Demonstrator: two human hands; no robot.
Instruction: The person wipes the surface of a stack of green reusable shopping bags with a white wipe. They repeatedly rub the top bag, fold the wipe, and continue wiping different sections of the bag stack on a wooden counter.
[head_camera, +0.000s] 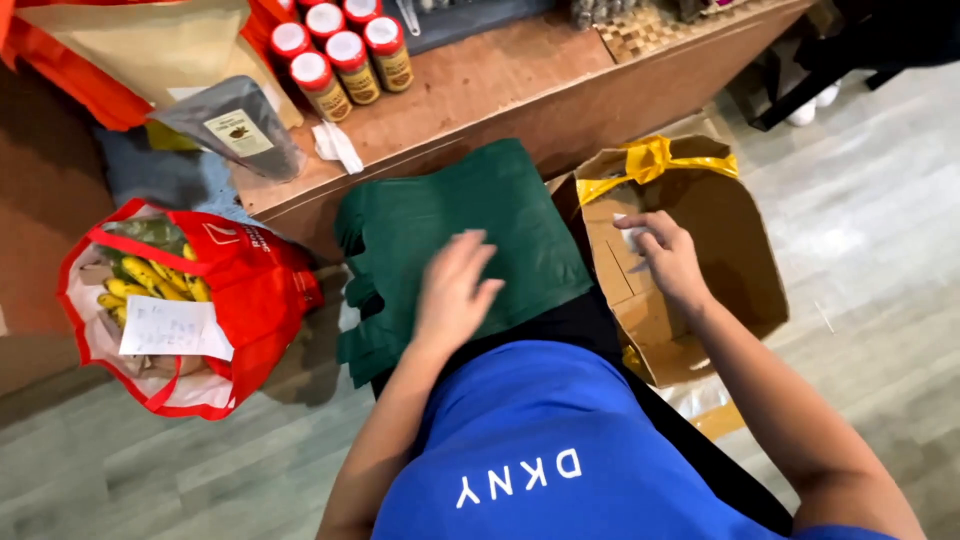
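Note:
A flat dark green bag (440, 215) lies folded across my lap, its handles hanging to the left. My left hand (455, 290) rests open on the bag's lower part, fingers spread. My right hand (665, 258) reaches into an open brown cardboard box (740, 240) on the floor at my right, fingers curled by a small pale thing on the box's inner flap. I cannot tell whether the hand grips it. Yellow tape (650, 160) hangs on the box's rim.
A red shopping bag (250, 290) with bananas (150, 280) and a white paper slip stands on the floor at left. A wooden counter (500, 90) behind carries red-lidded jars (345, 55) and a grey pouch (235, 125). Grey plank floor lies to the right.

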